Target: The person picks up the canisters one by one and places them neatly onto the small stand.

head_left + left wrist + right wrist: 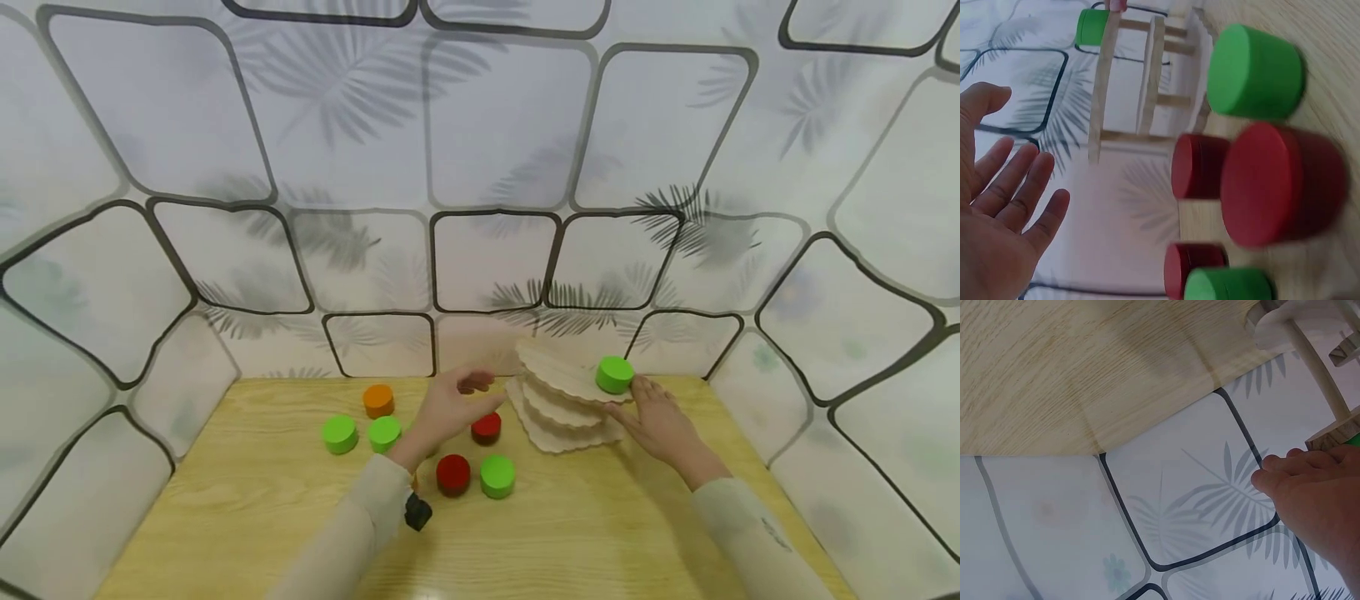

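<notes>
A tiered wooden stand [555,375] with scalloped boards and dowel posts stands at the back right of the table. One green round block [615,375] sits on its top board. My right hand [663,425] touches the right edge of that board beside the green block, thumb stretched along the front rim and fingers loosely extended. In the right wrist view the right hand [1313,494] overlaps the board's edge. My left hand [453,408] hovers empty left of the stand, above the blocks. Its fingers are spread and slightly bent, as the left wrist view shows for the left hand [1004,206].
On the table [570,533] are two red blocks [453,475], a green block [497,477] nearby, and two more green blocks [340,434] at the left. An orange block [378,401] lies behind these; another is mostly hidden by my left wrist. Patterned walls [495,258] enclose the table.
</notes>
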A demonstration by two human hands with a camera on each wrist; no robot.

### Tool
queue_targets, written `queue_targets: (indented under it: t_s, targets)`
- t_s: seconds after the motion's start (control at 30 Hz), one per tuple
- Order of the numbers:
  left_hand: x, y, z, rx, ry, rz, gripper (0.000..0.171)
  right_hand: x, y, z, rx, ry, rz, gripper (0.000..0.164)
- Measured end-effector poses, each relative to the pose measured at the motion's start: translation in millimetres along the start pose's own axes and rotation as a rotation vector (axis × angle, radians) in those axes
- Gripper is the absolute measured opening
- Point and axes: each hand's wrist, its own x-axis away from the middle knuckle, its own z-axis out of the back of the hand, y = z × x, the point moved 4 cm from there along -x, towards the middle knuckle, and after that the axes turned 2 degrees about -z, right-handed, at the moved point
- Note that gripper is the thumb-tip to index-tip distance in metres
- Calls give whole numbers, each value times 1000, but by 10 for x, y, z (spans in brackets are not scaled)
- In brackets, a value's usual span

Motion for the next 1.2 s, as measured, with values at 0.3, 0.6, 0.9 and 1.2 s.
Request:
queue_targets:
  t_s: [0.3,0.6,0.9,1.2]
  targets:
    - [447,-218,449,-41,56,88,39,10,0,-24,17,1,1,90]
    - [735,-381,659,-42,75,117,44,13,8,-41,22,9,5,90]
    - [932,-520,774,-11,79,151,44,14,-8,-24,17,-3,5,89]
    - [1097,-672,834,-42,69,204,51,-21,-5,-21,14,3,13,89]
